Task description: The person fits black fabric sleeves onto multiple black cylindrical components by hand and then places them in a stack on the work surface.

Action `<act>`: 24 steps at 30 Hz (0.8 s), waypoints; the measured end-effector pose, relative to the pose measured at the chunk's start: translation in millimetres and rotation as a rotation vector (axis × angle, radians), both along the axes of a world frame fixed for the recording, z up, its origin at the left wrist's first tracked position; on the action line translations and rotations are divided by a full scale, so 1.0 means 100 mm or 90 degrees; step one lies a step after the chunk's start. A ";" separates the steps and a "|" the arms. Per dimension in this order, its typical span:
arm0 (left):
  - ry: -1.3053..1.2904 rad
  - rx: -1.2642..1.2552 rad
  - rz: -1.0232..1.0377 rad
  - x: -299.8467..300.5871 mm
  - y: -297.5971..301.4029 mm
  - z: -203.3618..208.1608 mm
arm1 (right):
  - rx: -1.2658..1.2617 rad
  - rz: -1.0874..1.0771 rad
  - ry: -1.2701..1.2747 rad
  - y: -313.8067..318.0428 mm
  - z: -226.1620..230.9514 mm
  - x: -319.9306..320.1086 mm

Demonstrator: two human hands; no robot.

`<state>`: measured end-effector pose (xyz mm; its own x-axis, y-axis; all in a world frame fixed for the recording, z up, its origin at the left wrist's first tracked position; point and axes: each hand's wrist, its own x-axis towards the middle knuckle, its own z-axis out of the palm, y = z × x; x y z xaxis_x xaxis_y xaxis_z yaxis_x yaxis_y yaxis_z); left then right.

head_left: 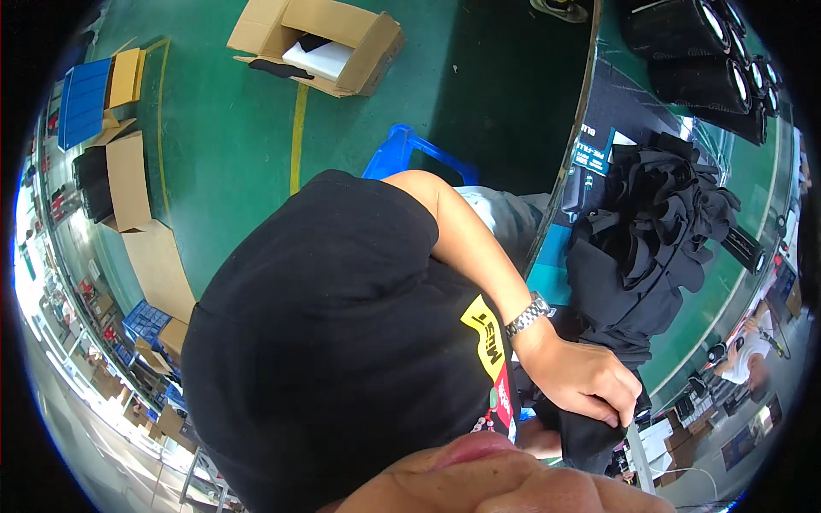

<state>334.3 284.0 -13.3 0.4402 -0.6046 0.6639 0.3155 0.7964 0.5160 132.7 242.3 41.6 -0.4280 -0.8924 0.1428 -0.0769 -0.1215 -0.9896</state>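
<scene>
My left hand (590, 385), with a metal-band watch on its wrist, is closed with thumb and fingers pinched on a black fabric piece (592, 436) at the lower right. Only a patch of my right hand (539, 440) shows beside that fabric, and its fingers are hidden. Just beyond my left hand, a stack of flat black fabric pieces (620, 286) lies on the table. On top of it sits a loose heap of crumpled black pieces (654, 205).
Black wrapped rolls (684, 38) with white ends lie at the table's upper right. A blue plastic stool (398, 152) stands by the table edge. On the green floor is an open carton (376, 64); blue crates (84, 103) are far left. Another person (754, 363) is at far right.
</scene>
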 end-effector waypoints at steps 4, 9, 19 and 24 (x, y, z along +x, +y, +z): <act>0.039 -0.059 -0.030 -0.03 0.12 0.08 | -0.005 0.010 -0.009 0.14 0.01 -0.07; 0.085 -0.092 -0.147 -0.07 0.28 0.08 | -0.015 0.017 -0.027 0.32 -0.05 -0.11; 0.021 0.069 -0.795 -0.27 0.29 0.16 | -0.041 -0.030 -0.075 0.77 -0.06 -0.42; -0.040 0.291 -0.904 -0.44 -0.19 0.27 | -0.079 -0.057 -0.113 0.89 -0.13 -0.74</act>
<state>290.1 264.5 13.5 -0.7000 -0.6485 0.2989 0.6372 -0.3782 0.6716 58.9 331.4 28.9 -0.5323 -0.8304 0.1644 0.0815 -0.2436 -0.9664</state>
